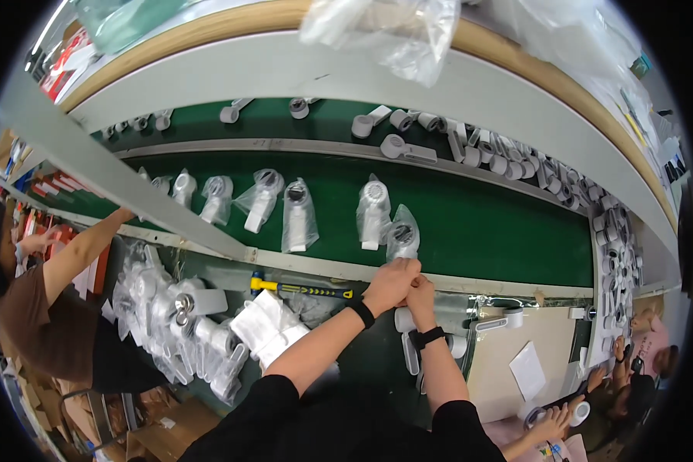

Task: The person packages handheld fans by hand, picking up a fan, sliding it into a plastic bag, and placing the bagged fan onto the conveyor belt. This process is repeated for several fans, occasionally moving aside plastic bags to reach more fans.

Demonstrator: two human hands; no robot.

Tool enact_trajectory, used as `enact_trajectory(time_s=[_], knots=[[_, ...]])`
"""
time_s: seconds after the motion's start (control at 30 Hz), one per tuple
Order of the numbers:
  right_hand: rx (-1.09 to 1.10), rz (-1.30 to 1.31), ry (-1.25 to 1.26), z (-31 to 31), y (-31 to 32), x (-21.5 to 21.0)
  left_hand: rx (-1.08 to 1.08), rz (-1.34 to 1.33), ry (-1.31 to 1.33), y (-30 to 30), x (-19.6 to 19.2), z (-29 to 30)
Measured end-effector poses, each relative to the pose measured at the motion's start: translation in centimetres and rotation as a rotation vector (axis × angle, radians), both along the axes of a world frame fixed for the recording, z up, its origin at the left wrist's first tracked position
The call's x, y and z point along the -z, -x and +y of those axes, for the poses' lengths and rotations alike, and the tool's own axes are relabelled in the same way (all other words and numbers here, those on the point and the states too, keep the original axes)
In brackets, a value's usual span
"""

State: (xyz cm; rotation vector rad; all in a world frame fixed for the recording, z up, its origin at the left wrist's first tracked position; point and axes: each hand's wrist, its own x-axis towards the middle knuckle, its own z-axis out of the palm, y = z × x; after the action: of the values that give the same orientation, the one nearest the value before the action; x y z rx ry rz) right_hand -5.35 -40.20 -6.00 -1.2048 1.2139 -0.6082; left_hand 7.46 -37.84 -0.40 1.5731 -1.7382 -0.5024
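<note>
A bagged white handheld device (401, 239) is gripped by the left hand (391, 283) at the near edge of the green conveyor belt (485, 223); the right hand (421, 292) is pressed against the left, closed, though what it holds cannot be told. Beyond the hands, more bagged devices (296, 215) are laid on the belt. Left of the hands a yellow-handled hammer (300, 289) is seen, with a stack of plastic bags (273, 327) below it.

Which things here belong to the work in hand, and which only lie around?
In use:
left hand
right hand
bagged white device
green belt

Lying about:
yellow-handled hammer
stack of empty bags
unbagged devices
</note>
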Motion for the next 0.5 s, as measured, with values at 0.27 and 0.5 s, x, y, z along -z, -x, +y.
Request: enact_trajectory(time_s=[0.27,0.5], knots=[[0.102,0.246,0.04,-0.7,-1.0,-2.3,-0.218,0.117,-0.261,-0.3,3.5,-0.6],[-0.087,0.723,0.287,-0.5,-1.2,-3.5,-0.183,-0.029,-0.398,-0.3,3.5,-4.7]])
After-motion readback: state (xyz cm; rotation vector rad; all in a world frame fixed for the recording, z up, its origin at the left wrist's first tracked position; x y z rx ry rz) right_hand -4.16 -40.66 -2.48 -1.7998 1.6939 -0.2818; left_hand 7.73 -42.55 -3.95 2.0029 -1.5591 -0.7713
